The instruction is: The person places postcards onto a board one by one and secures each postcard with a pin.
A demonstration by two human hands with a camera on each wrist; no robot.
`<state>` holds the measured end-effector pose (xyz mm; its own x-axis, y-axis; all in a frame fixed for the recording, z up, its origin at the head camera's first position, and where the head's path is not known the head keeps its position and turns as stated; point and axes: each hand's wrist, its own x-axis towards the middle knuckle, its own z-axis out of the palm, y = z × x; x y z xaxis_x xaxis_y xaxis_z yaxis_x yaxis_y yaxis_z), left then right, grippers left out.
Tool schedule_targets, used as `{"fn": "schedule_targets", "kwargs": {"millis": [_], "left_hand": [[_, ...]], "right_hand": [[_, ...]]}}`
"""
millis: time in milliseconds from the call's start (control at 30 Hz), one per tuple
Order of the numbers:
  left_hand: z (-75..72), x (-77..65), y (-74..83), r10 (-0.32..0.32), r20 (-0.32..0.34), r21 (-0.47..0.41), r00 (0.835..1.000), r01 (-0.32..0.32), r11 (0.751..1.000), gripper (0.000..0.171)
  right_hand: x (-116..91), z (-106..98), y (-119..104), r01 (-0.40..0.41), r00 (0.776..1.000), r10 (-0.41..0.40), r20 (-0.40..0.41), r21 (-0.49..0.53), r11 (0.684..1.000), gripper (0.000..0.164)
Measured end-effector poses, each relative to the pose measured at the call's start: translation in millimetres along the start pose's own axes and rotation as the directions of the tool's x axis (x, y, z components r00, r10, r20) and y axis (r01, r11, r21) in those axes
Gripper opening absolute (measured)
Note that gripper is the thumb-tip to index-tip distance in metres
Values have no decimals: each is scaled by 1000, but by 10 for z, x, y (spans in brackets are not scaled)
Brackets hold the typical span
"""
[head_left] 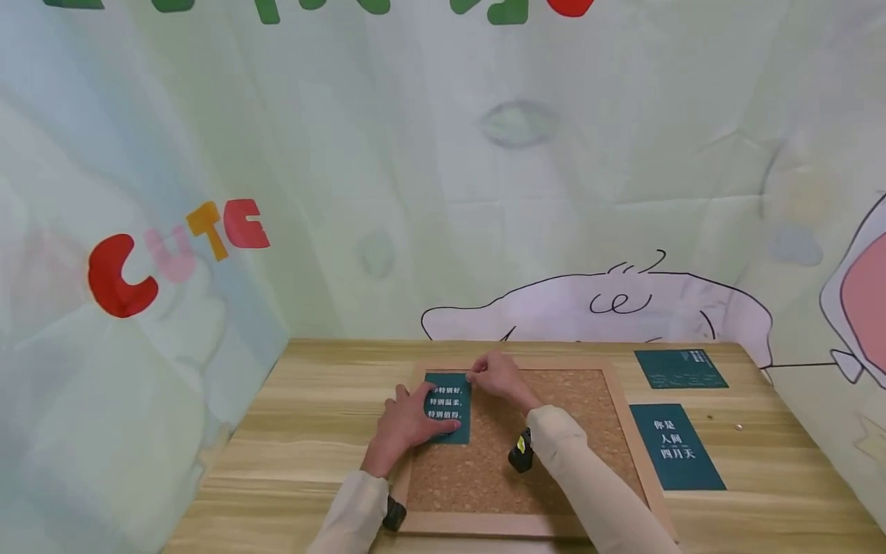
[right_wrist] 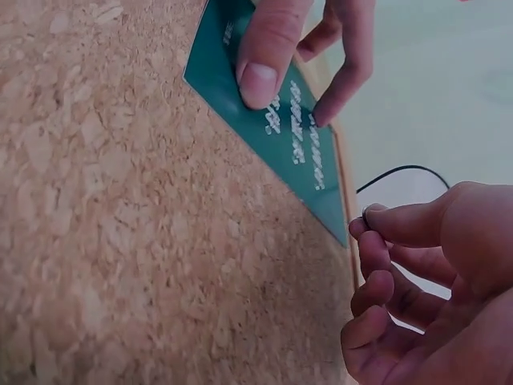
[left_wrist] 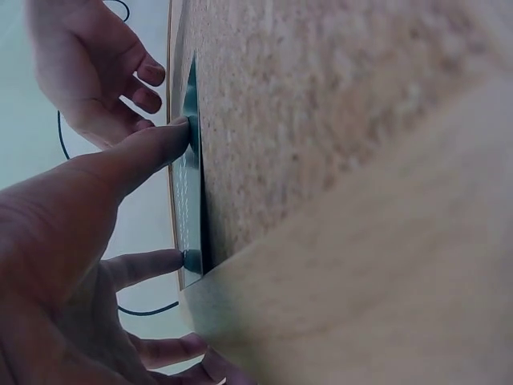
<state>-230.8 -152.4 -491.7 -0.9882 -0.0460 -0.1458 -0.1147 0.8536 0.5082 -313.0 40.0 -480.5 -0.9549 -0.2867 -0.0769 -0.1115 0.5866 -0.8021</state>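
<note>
A dark green card with white writing lies on the cork board, near its upper left corner. My left hand presses it there, thumb and a fingertip spread apart on its face. In the left wrist view the card bends slightly, its near edge lifted from the cork. By the card's upper right corner, my right hand pinches a small round thumbtack between thumb and forefinger. Its point is hidden. The right fingertips are close to the corner; whether they touch it I cannot tell.
Right of the board's wooden frame, a green card with white writing lies on the wooden table. Another green card lies behind it. Two tiny objects, perhaps tacks, are further right. A printed curtain hangs behind the table.
</note>
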Motion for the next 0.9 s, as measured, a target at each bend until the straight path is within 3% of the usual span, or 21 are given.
{"fn": "schedule_targets", "kwargs": {"millis": [233,467,900], "left_hand": [[19,0,-1,12,-4,-2,1000,-12,1000,93],[20,12,-8,0,-6,-5,1000,0,1000,94],[42,27,-23,-1,-10,6,1000,1,1000,93]], "right_hand": [[82,50,32,-29,999,29,26,-20,999,19],[219,58,-17,-160,984,164,64,-76,984,23],[324,76,-26,-253,966,257,40,-82,964,24]]}}
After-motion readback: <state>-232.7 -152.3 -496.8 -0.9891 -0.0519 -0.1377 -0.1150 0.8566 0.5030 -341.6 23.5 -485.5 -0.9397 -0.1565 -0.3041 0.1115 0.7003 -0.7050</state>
